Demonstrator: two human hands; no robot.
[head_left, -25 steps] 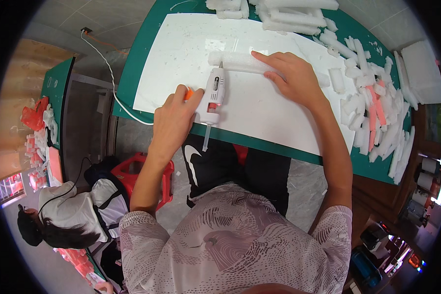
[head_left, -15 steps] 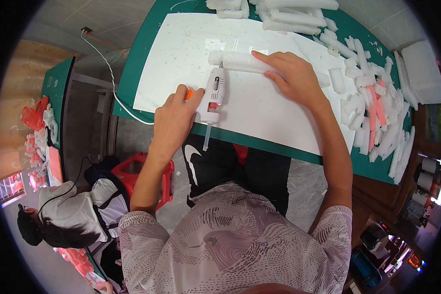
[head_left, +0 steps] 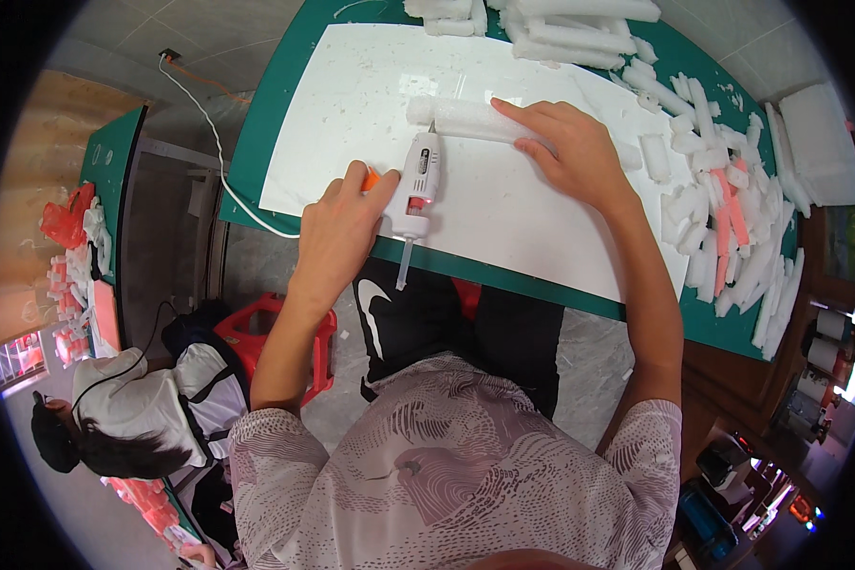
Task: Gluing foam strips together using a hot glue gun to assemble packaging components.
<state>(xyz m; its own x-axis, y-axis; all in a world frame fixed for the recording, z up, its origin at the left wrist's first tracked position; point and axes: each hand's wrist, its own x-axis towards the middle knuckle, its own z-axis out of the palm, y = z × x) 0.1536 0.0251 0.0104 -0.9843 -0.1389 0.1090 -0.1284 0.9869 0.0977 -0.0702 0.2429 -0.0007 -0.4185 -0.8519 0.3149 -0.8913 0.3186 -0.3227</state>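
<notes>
The work looks to be in mid-course, at a single foam strip [head_left: 461, 119]; it lies crosswise on the white sheet [head_left: 513, 214] that covers much of the green bench [head_left: 253, 171], with the glue gun [head_left: 420, 176] at its near edge, toward the left end; whether the tip touches the foam or stops just short is too small to tell, and no bead of glue can be made out.

The left hand [head_left: 342, 223] is curled round the gun's handle, thumb beside the orange trigger [head_left: 371, 180]; the right hand [head_left: 575, 152] lies over the strip, index finger stretched across its top and thumb apart on the near side; how firmly it pinches, I cannot tell.

A clear glue stick [head_left: 405, 266] pokes out of the gun's rear, so some length remains to use; no finished assembly shows on the sheet; a short block [head_left: 654, 157] sits to the right, and plenty of loose pieces [head_left: 765, 271], mostly white, lie heaped beyond it, apparently unused; more strips [head_left: 575, 38] are stacked along the far edge.
</notes>
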